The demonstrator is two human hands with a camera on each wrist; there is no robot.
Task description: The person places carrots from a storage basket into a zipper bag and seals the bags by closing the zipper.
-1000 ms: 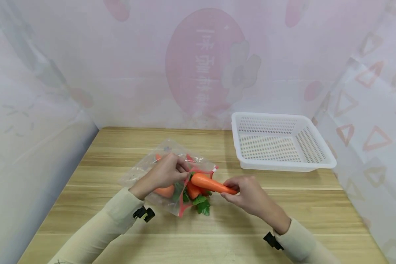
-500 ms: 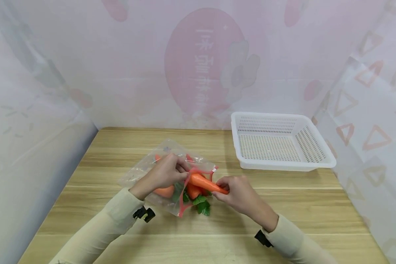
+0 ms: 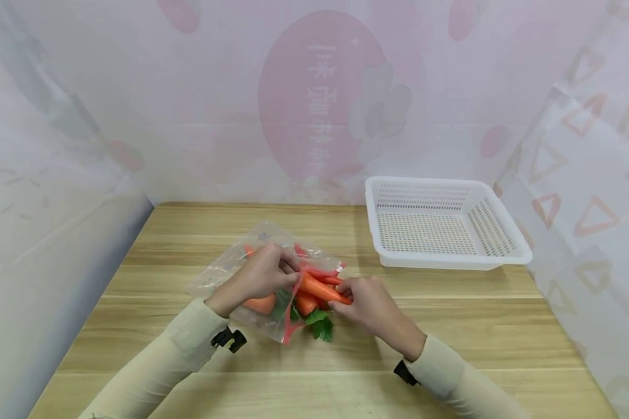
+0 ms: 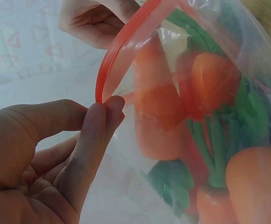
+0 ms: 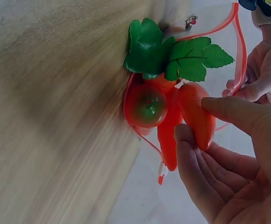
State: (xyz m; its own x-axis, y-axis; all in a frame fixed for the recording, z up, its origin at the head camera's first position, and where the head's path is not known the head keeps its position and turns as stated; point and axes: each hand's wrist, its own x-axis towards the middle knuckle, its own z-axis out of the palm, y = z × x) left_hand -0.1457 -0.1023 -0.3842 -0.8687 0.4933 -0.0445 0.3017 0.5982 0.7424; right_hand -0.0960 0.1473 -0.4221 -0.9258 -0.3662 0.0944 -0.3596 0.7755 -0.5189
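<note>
A clear zip bag (image 3: 217,273) with a red zip edge lies on the table, several carrots and green leaves (image 3: 322,329) inside or at its mouth. My left hand (image 3: 264,273) pinches the red edge (image 4: 101,88) between thumb and finger, keeping the mouth apart. My right hand (image 3: 372,305) pinches an orange carrot (image 3: 317,287) by its narrow end; the thick end is inside the bag. Beside that carrot (image 5: 197,114), in the right wrist view, are a long red piece (image 5: 167,135) and a round orange end with a green middle (image 5: 147,106).
A white perforated plastic basket (image 3: 453,260) stands at the back right of the wooden table (image 3: 272,393). Printed pale curtains (image 3: 204,139) enclose the table at the back and both sides.
My right hand has moved left, pushing the carrot further into the bag's mouth. A red piece behind it has come into sight. The left hand has stayed in place on the bag edge.
</note>
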